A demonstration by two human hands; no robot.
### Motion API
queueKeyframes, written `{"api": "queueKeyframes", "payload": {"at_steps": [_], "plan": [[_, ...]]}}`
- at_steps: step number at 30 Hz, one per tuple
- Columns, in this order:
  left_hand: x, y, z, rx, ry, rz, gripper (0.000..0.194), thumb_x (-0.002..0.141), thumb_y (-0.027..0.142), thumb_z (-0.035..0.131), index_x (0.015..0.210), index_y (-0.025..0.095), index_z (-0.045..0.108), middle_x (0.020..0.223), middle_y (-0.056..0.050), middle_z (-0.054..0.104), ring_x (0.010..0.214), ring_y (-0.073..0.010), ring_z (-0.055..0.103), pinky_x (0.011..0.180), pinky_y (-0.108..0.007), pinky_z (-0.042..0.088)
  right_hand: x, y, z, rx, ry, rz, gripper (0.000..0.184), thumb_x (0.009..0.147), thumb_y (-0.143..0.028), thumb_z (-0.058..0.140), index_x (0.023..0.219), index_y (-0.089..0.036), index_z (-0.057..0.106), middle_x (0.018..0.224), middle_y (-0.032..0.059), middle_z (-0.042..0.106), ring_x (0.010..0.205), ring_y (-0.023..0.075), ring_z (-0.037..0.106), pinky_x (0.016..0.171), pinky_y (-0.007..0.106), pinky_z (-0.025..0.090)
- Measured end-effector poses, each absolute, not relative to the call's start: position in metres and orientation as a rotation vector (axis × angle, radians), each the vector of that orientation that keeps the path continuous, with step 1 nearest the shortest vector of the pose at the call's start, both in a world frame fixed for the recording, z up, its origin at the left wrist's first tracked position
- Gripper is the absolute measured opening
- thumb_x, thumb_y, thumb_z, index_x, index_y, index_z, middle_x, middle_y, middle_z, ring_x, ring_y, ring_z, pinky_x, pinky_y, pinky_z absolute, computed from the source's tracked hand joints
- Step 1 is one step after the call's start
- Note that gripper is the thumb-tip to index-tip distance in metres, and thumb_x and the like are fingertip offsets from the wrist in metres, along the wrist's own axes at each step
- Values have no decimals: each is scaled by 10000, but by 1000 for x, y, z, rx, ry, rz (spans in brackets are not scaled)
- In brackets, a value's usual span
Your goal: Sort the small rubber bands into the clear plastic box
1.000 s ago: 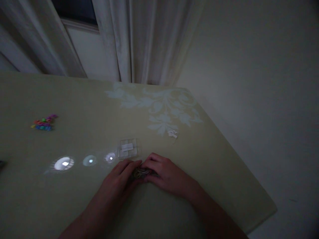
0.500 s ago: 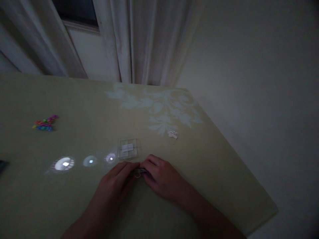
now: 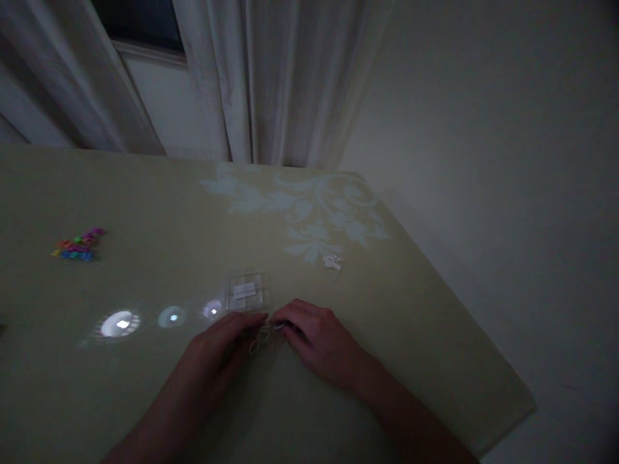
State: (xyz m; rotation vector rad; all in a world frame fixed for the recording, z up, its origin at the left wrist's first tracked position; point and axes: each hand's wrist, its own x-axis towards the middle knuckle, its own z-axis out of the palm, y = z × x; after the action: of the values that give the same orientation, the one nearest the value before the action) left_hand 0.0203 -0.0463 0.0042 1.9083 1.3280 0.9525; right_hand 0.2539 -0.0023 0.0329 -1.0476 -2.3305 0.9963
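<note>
My left hand [image 3: 213,351] rests low over the table with its fingers bent together around a small bundle of thin, pale loops [image 3: 262,335]. From the other side my right hand [image 3: 322,338] pinches the same bundle between thumb and fingers. One ring-shaped loop hangs out towards me beside the left fingers. Dim light and the fingers hide the rest, so the exact kind of piece cannot be made out. Just beyond the fingertips lies a flat clear plastic case [image 3: 232,282] with a white label [image 3: 244,290] on it.
Small white pieces [image 3: 333,262] lie beyond my right hand. A pile of bright coloured little pieces [image 3: 77,247] sits at the far left. Light reflections show on the glossy table [image 3: 159,386]. Curtains [image 3: 271,84] hang behind it, and its edge slants down the right.
The loops between my hands have shifted and spread, showing more of them towards me. My hands stay close together. The whole view has moved slightly.
</note>
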Motion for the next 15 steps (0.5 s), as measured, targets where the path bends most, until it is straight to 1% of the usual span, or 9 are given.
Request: {"api": "queueKeyframes", "payload": {"at_steps": [4,6,9,11,13,14,15], "plan": [[13,-47,9,1896,1302,951,383,985,210,500,1275,345,711,1215,4,810,1094,-213,781,941,-310,628,257,-1,37,-1002,-2308,1062,318,1003,-71,583,1267,-214,685,1158,46,736,1061,168,685,985,285,512],[12,-48,13,1908,1334,955,364,978,225,508,1247,337,726,1174,-1,821,1041,-217,796,900,-302,641,259,-1,38,-1005,-2339,1030,339,970,-76,619,1281,-194,682,1192,72,715,1112,191,663,1014,312,512],[11,-48,15,1939,1432,883,258,969,315,591,1175,315,748,1067,-11,833,874,-212,809,773,-274,657,261,0,37,-1032,-2396,994,365,917,-118,691,1279,-165,683,1233,106,670,1183,226,618,1050,347,510],[11,-50,11,1998,1465,827,254,933,356,668,1171,325,752,1091,-14,819,892,-220,803,798,-283,656,261,-1,36,-1054,-2401,1000,449,883,-160,751,1323,-161,661,1261,110,646,1209,233,601,1070,350,505],[12,-52,4,2061,1462,806,293,891,363,724,1181,337,754,1142,-19,797,962,-235,792,855,-298,649,260,-2,35,-1075,-2393,1011,547,857,-198,804,1375,-169,630,1298,108,619,1228,233,590,1087,344,498],[14,-53,1,2077,1459,803,312,885,359,732,1196,339,750,1160,-25,786,984,-238,786,868,-301,646,259,-3,35,-1086,-2394,1016,548,864,-212,811,1379,-176,627,1303,104,611,1225,230,590,1085,339,498],[16,-53,-3,2080,1458,804,317,892,351,725,1208,338,746,1166,-30,777,990,-237,781,866,-300,644,257,-5,35,-1093,-2402,1022,489,895,-220,790,1359,-184,639,1286,97,611,1205,222,598,1071,331,504]]}}
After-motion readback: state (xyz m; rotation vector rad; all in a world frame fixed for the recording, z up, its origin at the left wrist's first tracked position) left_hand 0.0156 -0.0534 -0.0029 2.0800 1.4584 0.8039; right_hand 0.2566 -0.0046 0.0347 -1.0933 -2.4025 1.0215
